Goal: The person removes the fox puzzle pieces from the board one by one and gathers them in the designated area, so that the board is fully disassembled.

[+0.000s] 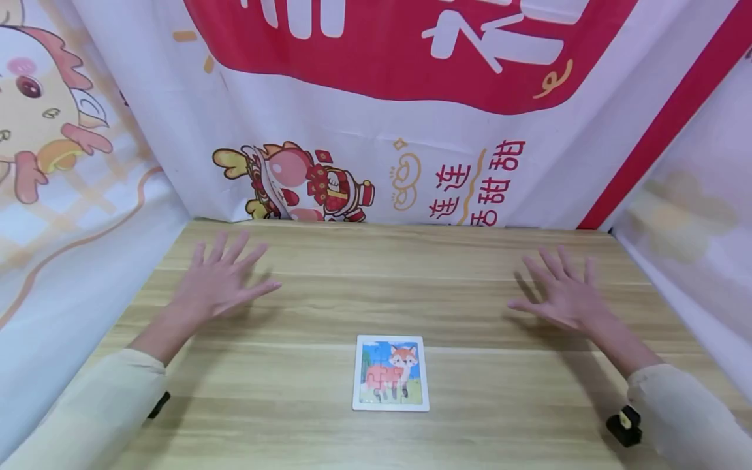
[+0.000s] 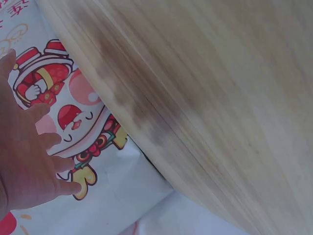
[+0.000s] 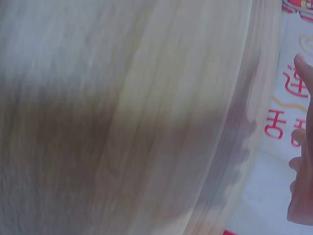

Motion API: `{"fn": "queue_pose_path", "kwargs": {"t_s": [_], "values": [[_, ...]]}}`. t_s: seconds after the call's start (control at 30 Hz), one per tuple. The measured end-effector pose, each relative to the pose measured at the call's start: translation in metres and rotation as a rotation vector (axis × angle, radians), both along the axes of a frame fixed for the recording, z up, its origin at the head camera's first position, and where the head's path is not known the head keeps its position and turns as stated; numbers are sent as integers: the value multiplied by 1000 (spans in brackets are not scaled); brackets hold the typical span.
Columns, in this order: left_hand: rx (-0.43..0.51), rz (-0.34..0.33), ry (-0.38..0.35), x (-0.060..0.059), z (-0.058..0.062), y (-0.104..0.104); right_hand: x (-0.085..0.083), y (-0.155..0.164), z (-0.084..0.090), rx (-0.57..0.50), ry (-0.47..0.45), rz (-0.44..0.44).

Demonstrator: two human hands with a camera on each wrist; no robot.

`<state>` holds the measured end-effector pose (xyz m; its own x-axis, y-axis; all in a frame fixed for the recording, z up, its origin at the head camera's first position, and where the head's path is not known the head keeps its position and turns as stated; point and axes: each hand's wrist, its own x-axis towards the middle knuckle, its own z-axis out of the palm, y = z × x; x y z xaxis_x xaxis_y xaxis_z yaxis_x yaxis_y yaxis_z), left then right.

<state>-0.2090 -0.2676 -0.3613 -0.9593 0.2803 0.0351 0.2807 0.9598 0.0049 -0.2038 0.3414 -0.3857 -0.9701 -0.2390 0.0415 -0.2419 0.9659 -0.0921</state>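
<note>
A small square jigsaw puzzle [image 1: 390, 373] with a white frame and a fox picture lies on the wooden table [image 1: 329, 418], near the front middle. My left hand [image 1: 222, 281] hovers palm down over the table's far left with its fingers spread, holding nothing. My right hand [image 1: 561, 289] does the same over the far right. Both are well away from the puzzle. In the left wrist view the left hand [image 2: 27, 156] shows with straight fingers before the printed cloth. The right wrist view catches only the right hand's fingertips [image 3: 301, 161] at the frame's edge.
A printed cloth backdrop [image 1: 376, 111] with red lettering and cartoon figures hangs behind the table and wraps round both sides. Cream sleeves [image 1: 94, 411] cover both forearms. A black wrist-camera mount [image 1: 624, 425] sits on the right wrist.
</note>
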Motion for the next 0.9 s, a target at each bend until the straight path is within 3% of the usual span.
{"fn": "queue_pose_path", "kwargs": {"t_s": [0.6, 0.9], "values": [[-1, -72, 36, 4, -5, 30, 13, -41, 1, -11, 45, 133], [-2, -111, 14, 6, -5, 49, 17, -58, 0, 12, 51, 180]]}}
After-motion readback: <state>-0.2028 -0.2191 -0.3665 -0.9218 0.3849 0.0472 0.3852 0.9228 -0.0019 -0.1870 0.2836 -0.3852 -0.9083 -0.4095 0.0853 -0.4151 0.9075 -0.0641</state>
